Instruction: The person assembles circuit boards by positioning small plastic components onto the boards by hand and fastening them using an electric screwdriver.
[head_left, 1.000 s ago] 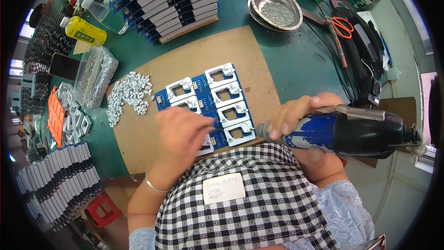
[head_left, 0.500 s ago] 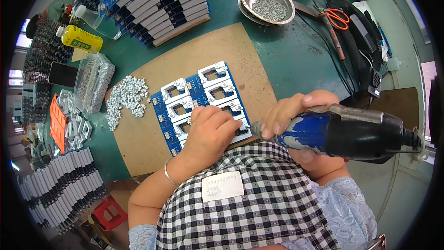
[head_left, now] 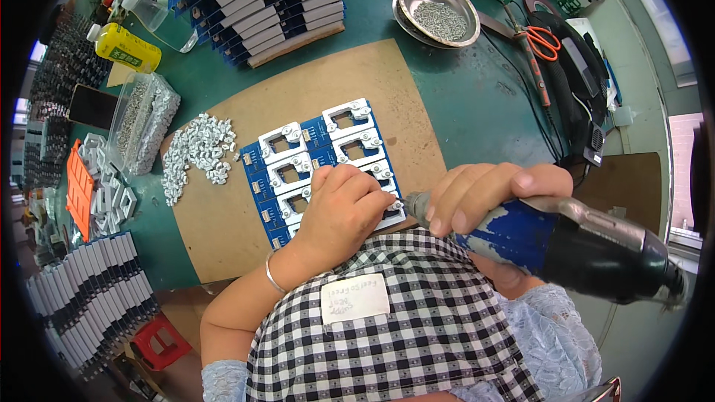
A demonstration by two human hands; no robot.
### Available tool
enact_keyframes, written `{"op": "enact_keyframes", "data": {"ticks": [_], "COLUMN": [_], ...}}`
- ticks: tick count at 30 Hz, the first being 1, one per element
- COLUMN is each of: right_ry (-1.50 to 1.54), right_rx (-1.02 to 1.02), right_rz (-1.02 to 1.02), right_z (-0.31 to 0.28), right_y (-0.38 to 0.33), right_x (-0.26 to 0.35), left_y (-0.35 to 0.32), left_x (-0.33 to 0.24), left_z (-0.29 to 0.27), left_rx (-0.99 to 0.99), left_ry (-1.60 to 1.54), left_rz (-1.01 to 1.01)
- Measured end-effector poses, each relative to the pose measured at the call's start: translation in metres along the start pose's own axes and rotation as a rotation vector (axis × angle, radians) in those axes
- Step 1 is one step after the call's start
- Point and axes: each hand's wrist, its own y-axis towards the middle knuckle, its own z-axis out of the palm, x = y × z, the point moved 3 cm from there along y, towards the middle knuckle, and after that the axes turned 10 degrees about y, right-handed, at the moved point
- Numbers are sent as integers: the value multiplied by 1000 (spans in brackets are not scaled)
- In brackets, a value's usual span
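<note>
On a brown board (head_left: 402, 89) lies a blue circuit board (head_left: 316, 130) bearing several white plastic frames (head_left: 347, 120) with small screws. My left hand (head_left: 342, 205) rests over its near part, fingers bent and pressed together by the nearest right frame. Whatever those fingertips hold is hidden. My right hand (head_left: 484, 193) is wrapped around a blue and black electric screwdriver (head_left: 573, 246). The screwdriver lies tilted, its bit end pointing left at that frame's right side, close to my left fingertips. I cannot tell whether the bit touches a screw.
Left of the circuit board lies a pile of small white plastic parts (head_left: 197, 150), beside a clear box (head_left: 141, 123). A metal bowl of screws (head_left: 439, 18) stands at the back right, near a soldering iron (head_left: 536, 74). Stacked boards (head_left: 261, 7) rise at the back.
The screwdriver's rear end has swung down, and my right hand has shifted slightly on it. My left hand stays nearly in place. The whole view has shifted a little.
</note>
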Motion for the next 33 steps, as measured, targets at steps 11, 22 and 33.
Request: {"op": "enact_keyframes", "data": {"ticks": [11,22,33], "right_ry": [41,19,-27], "right_rx": [24,-5,8], "right_rz": [13,74,179], "right_z": [5,7,13], "right_y": [3,4,11], "right_x": [-8,-15,-17], "left_y": [-1,-1,-1], "left_x": [4,3,4], "left_z": [0,0,0], "left_rx": [-2,6,11], "left_ry": [-59,-101,-131], "left_rz": [-95,-70,-87]}}
